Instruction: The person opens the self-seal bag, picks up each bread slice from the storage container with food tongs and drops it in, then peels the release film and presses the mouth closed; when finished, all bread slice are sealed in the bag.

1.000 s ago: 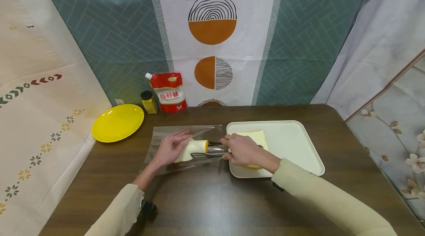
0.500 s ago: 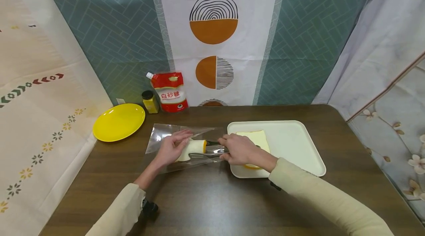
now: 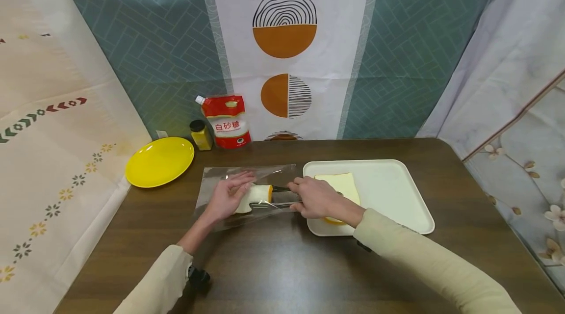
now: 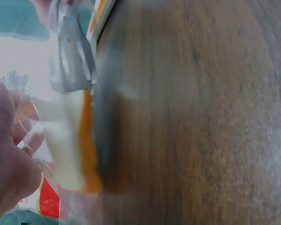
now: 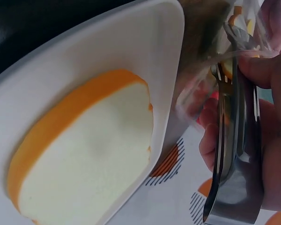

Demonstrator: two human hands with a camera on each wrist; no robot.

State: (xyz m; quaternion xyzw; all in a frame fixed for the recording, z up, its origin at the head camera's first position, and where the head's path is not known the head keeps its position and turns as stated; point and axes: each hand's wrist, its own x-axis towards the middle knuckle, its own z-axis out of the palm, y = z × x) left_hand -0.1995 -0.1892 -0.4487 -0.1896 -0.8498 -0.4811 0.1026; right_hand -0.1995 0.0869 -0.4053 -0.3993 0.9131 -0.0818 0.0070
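A bread slice [image 3: 259, 193] with an orange crust lies inside a clear plastic bag [image 3: 209, 180] on the table. My left hand [image 3: 226, 198] lies over the left part of the bag, holding its film; in the left wrist view the thumb and fingers flank the plastic. My right hand [image 3: 314, 197] grips metal food tongs [image 5: 246, 159], whose ends reach through the bag's mouth and straddle the slice. Under my right forearm, another bread slice [image 5: 89, 154] sits on a white tray [image 3: 397, 196].
A yellow plate [image 3: 160, 162] stands at the back left. Beside it are a yellow jar with a black lid [image 3: 200, 135] and a red-and-white sugar pouch [image 3: 227, 122] against the wall cloth. The brown table [image 3: 273, 265] extends in front of the bag.
My right hand and the tongs have shifted slightly left, and the bread slice sits a little further into the bag. The left hand stays nearly in place.
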